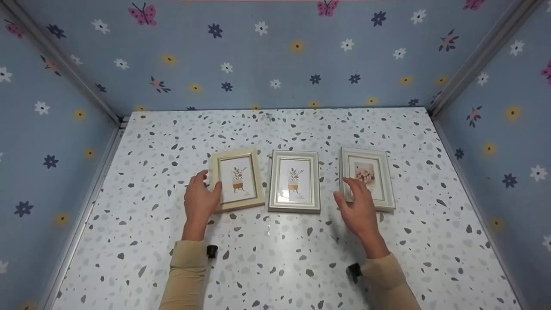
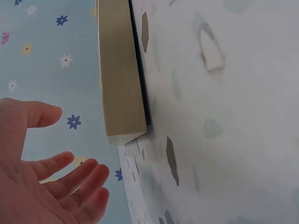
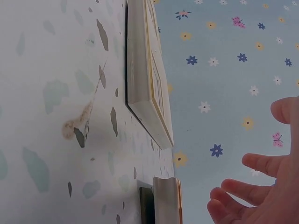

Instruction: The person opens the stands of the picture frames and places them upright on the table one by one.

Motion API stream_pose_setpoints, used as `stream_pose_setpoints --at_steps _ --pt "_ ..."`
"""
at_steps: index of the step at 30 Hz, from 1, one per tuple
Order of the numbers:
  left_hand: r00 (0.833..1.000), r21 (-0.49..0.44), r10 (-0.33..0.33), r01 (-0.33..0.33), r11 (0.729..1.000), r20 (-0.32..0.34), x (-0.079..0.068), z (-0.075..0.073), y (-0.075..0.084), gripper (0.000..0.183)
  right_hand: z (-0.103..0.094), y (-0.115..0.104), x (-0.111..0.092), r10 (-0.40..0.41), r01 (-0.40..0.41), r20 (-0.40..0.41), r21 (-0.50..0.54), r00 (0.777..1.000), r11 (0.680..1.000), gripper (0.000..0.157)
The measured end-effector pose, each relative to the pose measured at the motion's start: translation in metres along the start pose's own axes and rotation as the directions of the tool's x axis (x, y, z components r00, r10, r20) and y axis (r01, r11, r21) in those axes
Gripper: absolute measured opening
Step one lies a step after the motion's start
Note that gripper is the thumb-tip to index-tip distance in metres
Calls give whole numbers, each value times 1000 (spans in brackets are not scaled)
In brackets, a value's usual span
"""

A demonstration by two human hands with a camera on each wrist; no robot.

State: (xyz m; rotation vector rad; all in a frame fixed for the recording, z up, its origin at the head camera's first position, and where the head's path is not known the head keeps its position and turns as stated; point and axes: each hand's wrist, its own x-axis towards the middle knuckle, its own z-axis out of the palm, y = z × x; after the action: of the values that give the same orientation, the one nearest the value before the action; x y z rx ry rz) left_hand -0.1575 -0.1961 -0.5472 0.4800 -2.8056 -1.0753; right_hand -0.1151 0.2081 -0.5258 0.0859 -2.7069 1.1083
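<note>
Across the speckled tabletop (image 1: 275, 258), three picture frames lie face up in a row, gaps between them: a gold frame (image 1: 239, 178) on the left, a silvery frame (image 1: 294, 176) in the middle and a white frame (image 1: 375, 171) on the right. Lying on their backs, they seem placed so that every print can be seen from above, and the gaps probably leave fingers room at the side edges.

The left hand (image 1: 201, 198) hovers at the gold frame's outer edge, thumb well apart from loosely spread fingers. The right hand (image 1: 360, 209) hangs over the white frame's inner edge, its fingers gently bent and the thumb standing off. Neither has hold of anything; both wrist views show a gap between fingers and frames, so the hands look poised rather than gripping.

The gold frame sits slightly askew, its pale moulding stepping down to a darker inner lip around a potted-plant print. The silvery frame lies nearly square, with a similar plant print — glare whitens its lower left corner. The white frame carries a pinkish floral picture, partly hidden behind the fingers.
</note>
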Motion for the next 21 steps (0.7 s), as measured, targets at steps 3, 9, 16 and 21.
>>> stream_pose_setpoints --at_steps 3,9,16,21 --pt "1000 -16 -16 17 1000 16 2 1 -2 59 1 0 -1 -3 3 4 10 1000 1000 53" --pt "999 -45 -36 37 998 37 6 3 -5 59 3 0 -3 -29 29 4 18 1000 999 52" --pt "998 -59 -49 52 997 47 8 4 -8 60 6 -1 -4 -7 7 15 27 1000 1000 54" --pt "998 -64 -36 40 997 52 10 6 -9 59 8 -3 -5 13 -13 26 24 1000 1000 55"
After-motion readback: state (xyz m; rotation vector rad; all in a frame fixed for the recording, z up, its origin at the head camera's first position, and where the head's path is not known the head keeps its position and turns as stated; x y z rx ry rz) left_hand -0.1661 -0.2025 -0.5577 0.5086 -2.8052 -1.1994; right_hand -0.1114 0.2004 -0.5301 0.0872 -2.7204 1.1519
